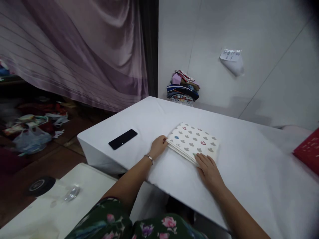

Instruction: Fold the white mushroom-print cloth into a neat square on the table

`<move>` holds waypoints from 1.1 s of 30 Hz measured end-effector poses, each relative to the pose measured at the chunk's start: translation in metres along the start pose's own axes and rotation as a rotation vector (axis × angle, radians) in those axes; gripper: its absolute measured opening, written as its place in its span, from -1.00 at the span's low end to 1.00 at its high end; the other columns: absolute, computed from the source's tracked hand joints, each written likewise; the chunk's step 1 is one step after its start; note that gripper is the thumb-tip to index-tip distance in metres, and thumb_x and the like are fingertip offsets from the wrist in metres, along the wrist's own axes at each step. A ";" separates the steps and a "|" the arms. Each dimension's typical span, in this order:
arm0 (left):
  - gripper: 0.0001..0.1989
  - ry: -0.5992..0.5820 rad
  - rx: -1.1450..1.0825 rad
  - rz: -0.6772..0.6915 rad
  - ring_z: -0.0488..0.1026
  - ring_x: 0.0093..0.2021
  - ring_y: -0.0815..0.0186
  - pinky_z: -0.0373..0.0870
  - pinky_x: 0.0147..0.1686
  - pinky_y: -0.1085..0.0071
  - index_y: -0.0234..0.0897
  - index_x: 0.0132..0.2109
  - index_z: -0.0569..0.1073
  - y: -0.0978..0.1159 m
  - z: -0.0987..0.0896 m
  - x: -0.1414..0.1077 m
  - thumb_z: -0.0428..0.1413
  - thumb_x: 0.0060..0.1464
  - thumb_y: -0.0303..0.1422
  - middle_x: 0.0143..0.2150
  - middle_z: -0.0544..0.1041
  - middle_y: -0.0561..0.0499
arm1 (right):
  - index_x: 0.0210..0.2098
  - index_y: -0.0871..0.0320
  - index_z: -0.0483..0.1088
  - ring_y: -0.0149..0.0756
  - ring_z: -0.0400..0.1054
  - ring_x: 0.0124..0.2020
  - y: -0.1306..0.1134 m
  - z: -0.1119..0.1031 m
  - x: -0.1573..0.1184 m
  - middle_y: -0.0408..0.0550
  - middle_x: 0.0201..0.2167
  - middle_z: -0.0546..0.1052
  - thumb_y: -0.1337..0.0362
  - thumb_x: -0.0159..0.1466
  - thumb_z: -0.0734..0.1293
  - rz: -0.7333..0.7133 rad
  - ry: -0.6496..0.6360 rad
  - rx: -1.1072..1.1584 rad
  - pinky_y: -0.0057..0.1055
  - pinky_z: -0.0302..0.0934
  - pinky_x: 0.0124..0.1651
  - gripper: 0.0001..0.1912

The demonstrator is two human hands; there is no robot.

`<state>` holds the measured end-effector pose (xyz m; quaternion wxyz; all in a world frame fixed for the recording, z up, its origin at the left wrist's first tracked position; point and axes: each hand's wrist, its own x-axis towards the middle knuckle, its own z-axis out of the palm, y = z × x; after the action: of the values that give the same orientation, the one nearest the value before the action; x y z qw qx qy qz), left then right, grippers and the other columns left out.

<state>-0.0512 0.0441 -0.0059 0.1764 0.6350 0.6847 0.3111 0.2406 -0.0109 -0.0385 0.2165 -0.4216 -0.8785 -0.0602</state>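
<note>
A folded white cloth (193, 141) with grey printed shapes and a few red, blue and green ones lies on the white-covered table. At its near left corner, the curled fingers of my left hand (159, 146) grip the folded edge; a bracelet circles that wrist. My right hand (208, 169) rests on the cloth's near right part, its fingers stretched out flat over the print. Several layers show along the near edge, between my two hands. Left of my left hand, apart from it, lies a black phone (123, 139).
Folded clothes (183, 87) are stacked beyond the table's far edge, by the wall. A red item (307, 152) is at the far right. A lower white surface (82, 199) at the left bears a clear object (72, 193). Bags (33, 139) lie on the floor behind.
</note>
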 end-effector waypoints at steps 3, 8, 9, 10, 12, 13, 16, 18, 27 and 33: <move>-0.87 0.005 -0.012 0.005 0.38 -0.30 0.35 0.28 -0.28 0.43 -0.21 -0.26 0.43 -0.004 0.001 -0.002 0.00 0.04 -0.40 -0.31 0.49 0.05 | 0.21 0.08 0.19 -0.17 0.15 0.19 -0.001 0.000 0.000 0.02 0.15 0.34 0.38 0.29 0.09 0.000 0.006 -0.005 -0.08 -0.05 0.23 -0.50; -0.79 0.008 -0.125 -0.019 0.42 -0.25 0.34 0.34 -0.20 0.40 -0.24 -0.19 0.43 -0.010 0.001 -0.002 0.02 -0.02 -0.44 -0.24 0.50 0.03 | 0.17 0.09 0.24 -0.17 0.16 0.19 -0.002 0.002 0.000 0.02 0.15 0.34 0.40 0.28 0.09 0.006 0.016 -0.024 -0.10 -0.03 0.22 -0.52; -0.74 0.016 -0.151 -0.028 0.42 -0.18 0.32 0.35 -0.15 0.39 -0.25 -0.14 0.43 -0.009 0.000 -0.001 0.03 -0.03 -0.45 -0.17 0.50 0.01 | 0.18 0.08 0.24 -0.17 0.16 0.18 -0.002 0.003 0.000 0.02 0.15 0.34 0.41 0.28 0.09 0.005 0.018 -0.028 -0.09 -0.02 0.21 -0.52; -0.69 0.031 -0.165 -0.017 0.41 -0.11 0.30 0.34 -0.10 0.36 -0.25 -0.09 0.41 -0.005 -0.001 -0.001 0.04 -0.04 -0.47 -0.09 0.48 -0.01 | 0.19 0.07 0.23 -0.16 0.16 0.18 -0.002 0.004 0.001 0.01 0.15 0.34 0.41 0.28 0.09 0.004 0.019 -0.030 -0.09 -0.02 0.21 -0.51; -0.61 0.078 -0.143 0.078 0.35 0.04 0.26 0.29 0.03 0.30 -0.23 0.00 0.38 0.007 -0.003 0.000 0.03 -0.03 -0.47 0.06 0.42 -0.04 | 0.20 0.05 0.21 -0.16 0.17 0.18 -0.003 0.005 0.001 0.01 0.15 0.34 0.42 0.28 0.08 0.006 0.019 -0.033 -0.08 -0.02 0.21 -0.49; -0.61 0.101 -0.109 0.157 0.30 0.11 0.24 0.24 0.09 0.27 -0.22 0.03 0.37 0.015 -0.003 0.000 0.03 0.00 -0.44 0.11 0.39 -0.05 | 0.21 0.04 0.20 -0.15 0.17 0.18 -0.004 0.005 0.002 0.01 0.15 0.35 0.43 0.27 0.08 0.009 0.018 -0.036 -0.07 -0.01 0.21 -0.48; -0.60 0.103 0.061 0.389 0.11 0.26 0.18 -0.01 0.24 0.16 -0.19 0.11 0.32 0.038 0.003 0.003 0.01 0.12 -0.28 0.24 0.26 -0.06 | 0.20 0.08 0.22 -0.13 0.17 0.18 -0.004 0.007 0.004 0.04 0.16 0.34 0.44 0.26 0.09 0.020 0.004 -0.048 -0.05 -0.01 0.21 -0.48; -0.57 0.014 0.191 0.444 0.02 0.31 0.13 -0.12 0.26 0.06 -0.18 0.15 0.28 0.044 0.012 0.007 -0.02 0.15 -0.20 0.28 0.20 -0.07 | 0.21 0.11 0.20 -0.12 0.15 0.20 -0.005 0.008 0.005 0.06 0.18 0.31 0.45 0.25 0.08 0.027 -0.014 -0.055 -0.04 -0.03 0.21 -0.46; -0.56 -0.047 0.393 0.429 0.05 0.30 0.12 0.00 0.21 0.09 -0.16 0.18 0.28 0.022 0.036 0.020 -0.12 0.20 -0.16 0.29 0.20 -0.08 | 0.26 0.13 0.10 -0.16 -0.03 0.29 -0.017 -0.022 0.016 0.06 0.26 0.18 0.18 0.29 0.16 0.151 -0.198 0.147 -0.04 -0.15 0.29 -0.45; -0.56 -0.033 0.380 0.426 0.07 0.28 0.07 0.08 0.17 0.09 -0.21 0.15 0.31 0.026 0.034 0.018 -0.11 0.19 -0.19 0.27 0.22 -0.11 | 0.24 0.10 0.14 -0.15 -0.10 0.32 0.014 -0.039 0.077 0.05 0.29 0.12 -0.02 0.32 0.06 0.346 -0.088 0.245 -0.06 -0.17 0.27 -0.43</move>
<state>-0.0119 0.0690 -0.0110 -0.0042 0.7913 0.5788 0.1969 0.2215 0.0418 0.0292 0.2348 -0.5389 -0.8023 0.1034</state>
